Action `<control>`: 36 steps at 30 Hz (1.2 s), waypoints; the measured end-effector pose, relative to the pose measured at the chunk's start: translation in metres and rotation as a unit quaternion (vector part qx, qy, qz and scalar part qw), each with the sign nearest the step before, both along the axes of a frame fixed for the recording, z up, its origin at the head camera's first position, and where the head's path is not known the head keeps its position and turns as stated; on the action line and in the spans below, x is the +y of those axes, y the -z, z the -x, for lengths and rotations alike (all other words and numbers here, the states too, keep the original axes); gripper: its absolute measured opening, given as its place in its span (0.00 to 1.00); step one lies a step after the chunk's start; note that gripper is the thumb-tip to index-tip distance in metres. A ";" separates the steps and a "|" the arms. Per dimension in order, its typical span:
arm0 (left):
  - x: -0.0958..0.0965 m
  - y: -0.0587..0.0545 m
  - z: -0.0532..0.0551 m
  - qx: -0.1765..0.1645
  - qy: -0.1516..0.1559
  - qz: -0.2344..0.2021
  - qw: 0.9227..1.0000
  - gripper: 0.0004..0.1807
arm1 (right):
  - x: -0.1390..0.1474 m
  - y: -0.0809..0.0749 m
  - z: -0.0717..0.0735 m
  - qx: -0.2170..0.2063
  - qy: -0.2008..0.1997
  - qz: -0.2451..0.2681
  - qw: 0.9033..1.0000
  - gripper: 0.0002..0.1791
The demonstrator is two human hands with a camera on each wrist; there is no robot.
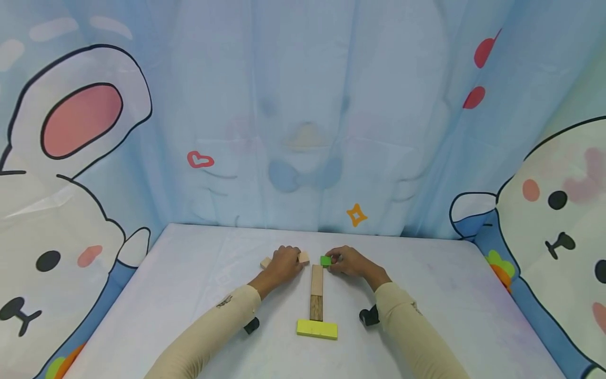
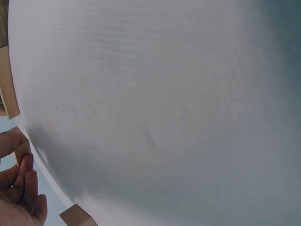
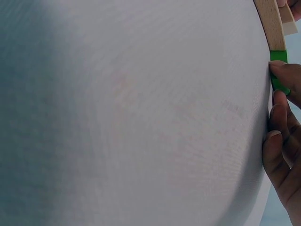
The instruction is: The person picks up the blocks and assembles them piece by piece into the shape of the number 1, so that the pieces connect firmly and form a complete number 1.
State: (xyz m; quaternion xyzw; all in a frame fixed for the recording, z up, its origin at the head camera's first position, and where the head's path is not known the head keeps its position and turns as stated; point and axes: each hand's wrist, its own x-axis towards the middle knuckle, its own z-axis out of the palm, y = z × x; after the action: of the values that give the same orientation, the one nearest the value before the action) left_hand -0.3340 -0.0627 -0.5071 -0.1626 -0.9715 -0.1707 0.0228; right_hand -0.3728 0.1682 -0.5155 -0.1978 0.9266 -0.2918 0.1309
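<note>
My left hand [image 1: 285, 263] pinches a pale wooden block [image 1: 303, 258] between thumb and fingers, left of the far end of a row of blocks. Just across from it, my right hand [image 1: 347, 261] pinches a small green block [image 1: 325, 260], whose near part also shows beside the thumb in the right wrist view. Between and nearer than the hands lies a long light wooden block [image 1: 317, 279]. A darker, grained wooden block [image 1: 316, 308] continues the line toward a yellow block [image 1: 317, 329] set crosswise at the near end.
Another pale wooden block [image 1: 265, 262] lies just left of the left hand, partly hidden by it. Dark wrist devices [image 1: 369, 316] hang under both sleeves. A white cloth covers the table [image 1: 426, 295], and a printed blue curtain [image 1: 303, 105] stands behind it.
</note>
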 end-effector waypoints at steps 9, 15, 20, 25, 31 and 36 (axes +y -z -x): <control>0.004 -0.003 0.000 -0.009 0.005 -0.013 1.000 0.15 | 0.000 0.000 0.000 -0.003 -0.003 -0.002 1.000 0.21; 0.006 -0.005 0.001 -0.011 0.013 -0.024 1.000 0.14 | 0.000 0.001 0.000 -0.003 -0.004 0.003 1.000 0.21; 0.007 -0.005 0.002 -0.022 0.018 -0.028 0.999 0.14 | 0.000 0.001 0.000 -0.002 -0.003 0.003 1.000 0.21; 0.008 -0.007 0.003 -0.031 0.024 -0.041 0.998 0.15 | 0.001 0.000 0.000 0.003 -0.005 -0.003 1.000 0.21; 0.009 -0.008 0.005 -0.044 0.031 -0.049 0.997 0.13 | 0.001 0.001 -0.001 0.000 -0.006 0.001 1.000 0.21; 0.010 -0.008 0.005 -0.038 0.040 -0.042 0.998 0.14 | 0.001 0.001 -0.002 0.001 -0.009 0.009 1.000 0.21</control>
State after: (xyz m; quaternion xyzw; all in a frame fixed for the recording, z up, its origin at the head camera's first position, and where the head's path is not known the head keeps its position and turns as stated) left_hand -0.3392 -0.0530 -0.4991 -0.1941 -0.9563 -0.2183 -0.0142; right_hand -0.3712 0.1691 -0.5161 -0.2072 0.9225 -0.2984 0.1305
